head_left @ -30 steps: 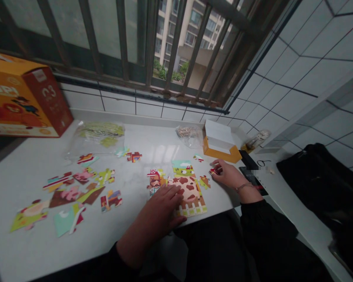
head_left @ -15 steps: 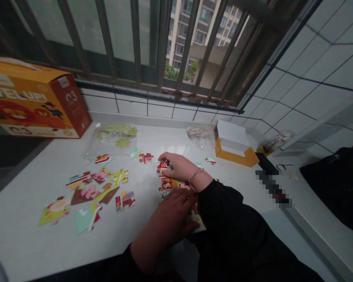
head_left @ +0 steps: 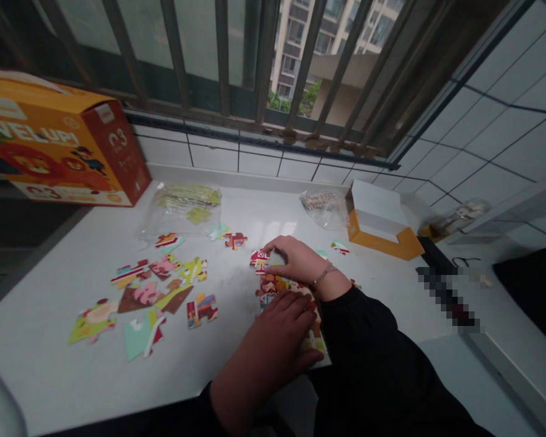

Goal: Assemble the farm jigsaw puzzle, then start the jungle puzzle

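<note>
With thumb and fingers, my right hand (head_left: pixel 295 258) grips a red puzzle piece (head_left: pixel 259 258) that has a white-crossed barn door on it. The piece sits at the upper left corner of a partly joined jigsaw puzzle (head_left: pixel 268 285); whether it is locked in cannot be told. My left hand (head_left: pixel 279 331) lies flat across the joined puzzle, fingers stretched out, and covers much of it. Left of the hands, loose puzzle pieces (head_left: pixel 139 297) with pink pigs, green and brown shapes are scattered. A piece in purple and orange (head_left: pixel 202 309) lies nearest my left hand.
An orange box (head_left: pixel 64 145) stands at the back left. Beside it is a clear bag of green pieces (head_left: pixel 186 203). Another clear bag (head_left: pixel 321 206) and an open orange-and-white box (head_left: pixel 382 233) lie at the back right, below a barred window (head_left: pixel 264 67).
My right hand's fingers have shifted slightly on the red piece, showing more of it. My left hand stays on the puzzle. The whole view has moved a little.
</note>
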`<state>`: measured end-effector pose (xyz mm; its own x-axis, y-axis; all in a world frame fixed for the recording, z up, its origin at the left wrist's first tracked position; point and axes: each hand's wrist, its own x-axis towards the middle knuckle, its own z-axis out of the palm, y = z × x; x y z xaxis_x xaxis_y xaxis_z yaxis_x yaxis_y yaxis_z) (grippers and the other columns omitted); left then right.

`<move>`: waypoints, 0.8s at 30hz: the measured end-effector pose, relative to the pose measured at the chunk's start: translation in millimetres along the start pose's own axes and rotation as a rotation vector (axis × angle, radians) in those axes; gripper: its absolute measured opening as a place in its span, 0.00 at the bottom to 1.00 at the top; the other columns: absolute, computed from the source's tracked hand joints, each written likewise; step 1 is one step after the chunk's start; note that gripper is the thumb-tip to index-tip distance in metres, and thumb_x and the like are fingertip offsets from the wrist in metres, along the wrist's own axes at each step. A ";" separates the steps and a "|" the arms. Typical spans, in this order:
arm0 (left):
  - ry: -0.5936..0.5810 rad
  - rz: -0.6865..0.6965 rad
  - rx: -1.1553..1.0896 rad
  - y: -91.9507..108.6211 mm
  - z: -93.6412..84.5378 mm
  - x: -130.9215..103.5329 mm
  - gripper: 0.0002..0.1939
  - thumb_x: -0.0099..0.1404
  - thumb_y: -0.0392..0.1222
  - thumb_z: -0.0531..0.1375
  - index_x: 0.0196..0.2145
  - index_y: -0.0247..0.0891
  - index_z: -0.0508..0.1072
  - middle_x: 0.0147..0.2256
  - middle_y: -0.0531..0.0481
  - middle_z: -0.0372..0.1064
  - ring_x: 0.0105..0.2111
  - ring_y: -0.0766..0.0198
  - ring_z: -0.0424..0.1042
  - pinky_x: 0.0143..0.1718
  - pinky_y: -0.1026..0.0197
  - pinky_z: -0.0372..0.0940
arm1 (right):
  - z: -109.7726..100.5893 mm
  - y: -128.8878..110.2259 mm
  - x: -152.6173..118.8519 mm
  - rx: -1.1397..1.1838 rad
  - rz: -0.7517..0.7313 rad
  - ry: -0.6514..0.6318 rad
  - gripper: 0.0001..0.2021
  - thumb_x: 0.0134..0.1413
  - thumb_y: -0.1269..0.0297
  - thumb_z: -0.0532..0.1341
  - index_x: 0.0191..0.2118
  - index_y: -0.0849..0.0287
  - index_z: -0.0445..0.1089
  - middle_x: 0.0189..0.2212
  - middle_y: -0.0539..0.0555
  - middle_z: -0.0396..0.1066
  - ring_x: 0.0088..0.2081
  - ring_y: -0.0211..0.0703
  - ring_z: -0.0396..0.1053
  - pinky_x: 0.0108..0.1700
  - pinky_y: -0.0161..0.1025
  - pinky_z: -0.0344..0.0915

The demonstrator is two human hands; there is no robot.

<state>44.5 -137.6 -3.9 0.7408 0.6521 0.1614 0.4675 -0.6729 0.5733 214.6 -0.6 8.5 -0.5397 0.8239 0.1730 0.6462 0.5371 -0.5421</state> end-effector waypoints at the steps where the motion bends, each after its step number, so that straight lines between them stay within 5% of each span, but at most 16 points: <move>1: -0.004 0.000 0.001 0.4 -0.6 0.5 0.34 0.65 0.52 0.76 0.63 0.41 0.73 0.70 0.40 0.69 0.71 0.40 0.66 0.75 0.37 0.59 | 0.7 -1.2 0.6 -0.006 -0.006 -0.015 0.18 0.58 0.64 0.79 0.52 0.55 0.80 0.51 0.57 0.81 0.52 0.50 0.74 0.60 0.49 0.67; 7: 0.013 0.017 0.003 -2.3 2.7 0.0 0.36 0.66 0.52 0.75 0.67 0.42 0.70 0.71 0.40 0.68 0.71 0.41 0.65 0.76 0.37 0.59 | -2.0 -1.0 -1.7 0.041 0.077 0.023 0.17 0.58 0.67 0.76 0.53 0.55 0.79 0.49 0.55 0.81 0.48 0.46 0.74 0.55 0.46 0.68; 17: -0.009 0.015 0.037 0.0 -0.2 -2.2 0.36 0.68 0.53 0.75 0.67 0.41 0.71 0.71 0.39 0.69 0.72 0.42 0.65 0.77 0.37 0.58 | -19.4 15.6 -8.4 0.019 0.262 0.395 0.19 0.60 0.59 0.71 0.54 0.56 0.75 0.48 0.57 0.81 0.42 0.45 0.73 0.48 0.44 0.69; 21: 0.014 0.022 0.039 -5.7 5.7 -2.3 0.34 0.67 0.54 0.75 0.65 0.42 0.73 0.70 0.40 0.70 0.72 0.41 0.65 0.76 0.36 0.59 | -51.0 23.7 -42.9 -0.048 0.463 0.596 0.22 0.57 0.54 0.71 0.55 0.57 0.74 0.47 0.58 0.81 0.38 0.48 0.74 0.45 0.46 0.69; 24: 0.010 0.050 0.052 -6.2 6.4 0.2 0.30 0.66 0.52 0.76 0.61 0.42 0.74 0.69 0.40 0.71 0.71 0.41 0.67 0.76 0.34 0.60 | -73.3 29.2 -94.7 -0.197 0.597 0.610 0.24 0.57 0.52 0.71 0.56 0.57 0.74 0.47 0.59 0.82 0.37 0.49 0.74 0.43 0.46 0.68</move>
<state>44.8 -135.5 -12.6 0.7593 0.6202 0.1970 0.4544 -0.7220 0.5218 324.2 -49.8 36.5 0.2645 0.9002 0.3460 0.8407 -0.0394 -0.5401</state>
